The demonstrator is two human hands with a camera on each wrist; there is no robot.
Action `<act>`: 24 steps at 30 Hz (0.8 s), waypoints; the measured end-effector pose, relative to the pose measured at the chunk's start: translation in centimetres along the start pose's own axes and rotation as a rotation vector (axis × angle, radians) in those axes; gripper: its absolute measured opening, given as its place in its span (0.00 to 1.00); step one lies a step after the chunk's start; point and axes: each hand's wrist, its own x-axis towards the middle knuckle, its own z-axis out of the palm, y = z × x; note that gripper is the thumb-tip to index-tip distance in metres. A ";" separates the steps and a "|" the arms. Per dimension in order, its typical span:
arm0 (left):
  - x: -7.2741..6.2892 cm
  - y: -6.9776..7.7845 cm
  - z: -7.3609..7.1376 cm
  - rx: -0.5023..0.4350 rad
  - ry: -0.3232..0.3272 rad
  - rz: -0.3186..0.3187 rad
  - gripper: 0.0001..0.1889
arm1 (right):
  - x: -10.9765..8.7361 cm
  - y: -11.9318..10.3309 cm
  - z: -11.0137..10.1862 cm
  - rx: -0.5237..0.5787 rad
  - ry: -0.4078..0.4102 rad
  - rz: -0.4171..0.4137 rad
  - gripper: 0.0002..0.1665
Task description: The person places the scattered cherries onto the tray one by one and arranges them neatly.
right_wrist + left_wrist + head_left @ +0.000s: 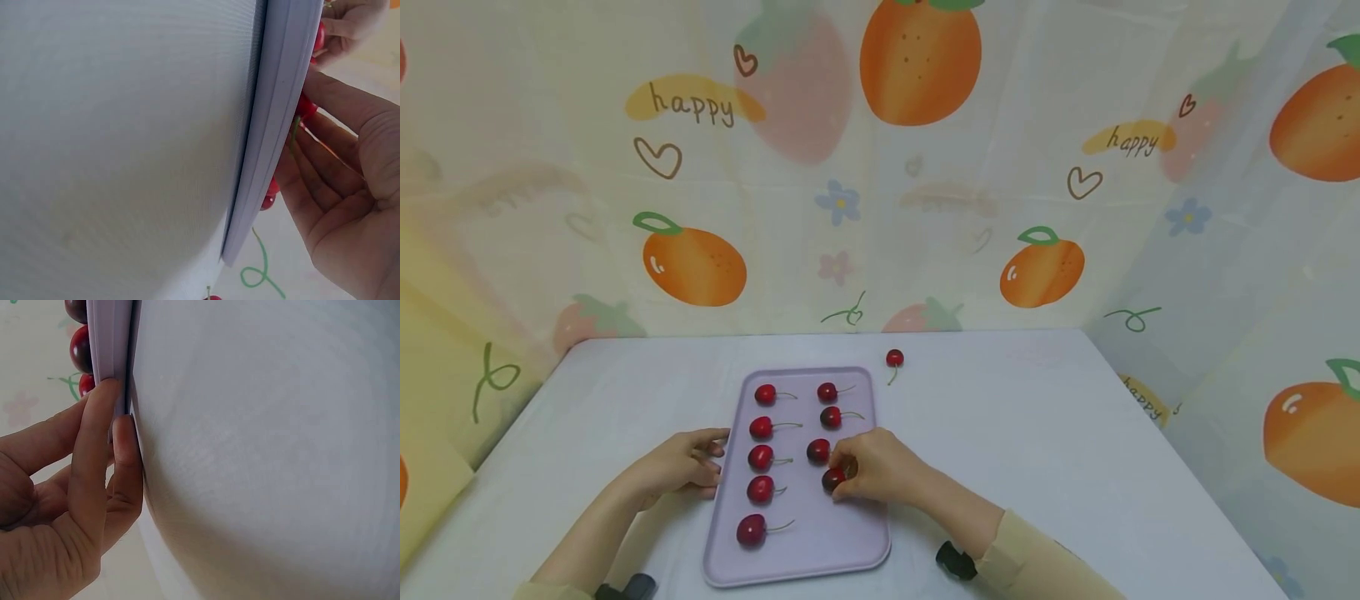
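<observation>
A shallow light-purple tray lies on the table, with red cherries on it in two columns. My right hand is over the tray's right side and pinches a dark red cherry between thumb and finger. Just beyond that cherry lies another cherry, with two more farther up the same column. The left column runs from a top cherry to a bottom cherry, stems pointing right. With its fingertips, my left hand touches the tray's left rim.
One loose cherry lies on the white tabletop behind the tray's right corner. A fruit-patterned cloth hangs behind and beside the table. Dark straps with devices sit at both wrists.
</observation>
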 end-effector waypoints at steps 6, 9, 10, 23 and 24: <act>0.1 0.0 0.0 0.006 -0.001 -0.001 0.40 | 0.0 0.2 0.0 0.021 0.002 0.015 0.16; 0.1 0.0 0.0 0.007 0.000 -0.002 0.40 | -0.1 0.4 -0.1 0.025 0.004 0.024 0.18; 0.1 0.0 0.0 0.006 -0.001 -0.002 0.40 | -0.1 0.4 -0.2 0.028 0.005 0.027 0.19; 0.0 0.0 0.1 -0.005 0.002 -0.008 0.40 | -0.1 1.2 -1.0 0.216 0.071 0.043 0.16; 0.0 0.0 0.1 -0.004 0.002 -0.008 0.41 | -0.1 1.3 -1.1 0.234 0.081 0.044 0.16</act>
